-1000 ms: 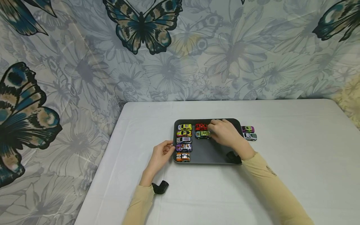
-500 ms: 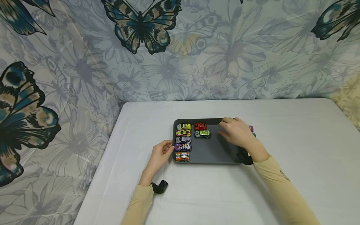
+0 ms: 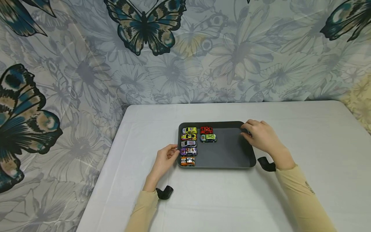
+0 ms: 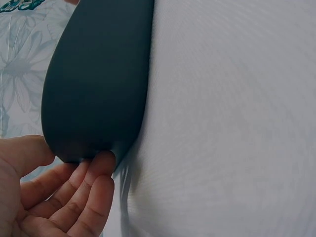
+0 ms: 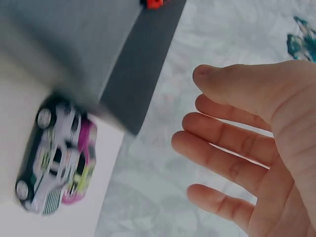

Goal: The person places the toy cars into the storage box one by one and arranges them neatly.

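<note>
A dark grey tray (image 3: 229, 153) lies on the table. My left hand (image 3: 163, 160) holds its left rim, fingers curled against the edge in the left wrist view. A column of toy cars stands along the tray's left side, from a yellow toy car (image 3: 189, 130) down to an orange toy car (image 3: 187, 161). Beside them sit a red toy car (image 3: 206, 130) and a green toy car (image 3: 208, 138). My right hand (image 3: 262, 137) hovers at the tray's right edge with nothing in it. Under it, the right wrist view has a silver toy car (image 5: 52, 155) and a magenta-and-green toy car (image 5: 85, 163).
The tray stands on a table with a white cover (image 3: 214, 199). Behind it hangs a cloth (image 3: 174, 74) with butterflies and flowers. A black wrist mount (image 3: 164, 193) sits at the left wrist, and another black mount (image 3: 266, 164) at the right.
My right hand has moved right, from above the tray beside the red and green cars to the tray's right edge, now covering the two outside cars. My left hand stays put.
</note>
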{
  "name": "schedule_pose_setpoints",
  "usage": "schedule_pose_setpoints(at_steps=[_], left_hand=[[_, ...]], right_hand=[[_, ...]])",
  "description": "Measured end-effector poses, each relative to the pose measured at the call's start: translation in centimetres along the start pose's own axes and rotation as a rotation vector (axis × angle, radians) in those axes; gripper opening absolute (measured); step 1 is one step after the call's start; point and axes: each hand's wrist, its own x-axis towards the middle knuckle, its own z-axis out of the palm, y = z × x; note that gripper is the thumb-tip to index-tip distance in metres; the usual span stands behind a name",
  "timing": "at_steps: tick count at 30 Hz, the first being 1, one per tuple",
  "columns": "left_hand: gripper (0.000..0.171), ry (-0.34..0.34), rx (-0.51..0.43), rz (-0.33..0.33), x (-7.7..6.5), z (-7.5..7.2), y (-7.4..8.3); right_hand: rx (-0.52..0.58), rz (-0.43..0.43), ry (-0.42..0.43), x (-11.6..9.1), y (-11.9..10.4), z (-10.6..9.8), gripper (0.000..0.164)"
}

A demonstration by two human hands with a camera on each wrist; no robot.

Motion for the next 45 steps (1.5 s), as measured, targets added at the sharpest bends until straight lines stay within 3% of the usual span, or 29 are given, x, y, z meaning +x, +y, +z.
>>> schedule_pose_setpoints(at_steps=[21, 45], left_hand=[[0.025, 0.004, -0.006, 0.012, 0.0, 0.0, -0.3], [0.025, 0.003, 0.014, -0.012, 0.1, 0.1, -0.3]], right_hand=[[0.009, 0.102, -0.064, -3.7, 3.1, 0.2, 0.024], [0.039, 0.145, -0.160, -4.6, 4.0, 0.9, 0.027]])
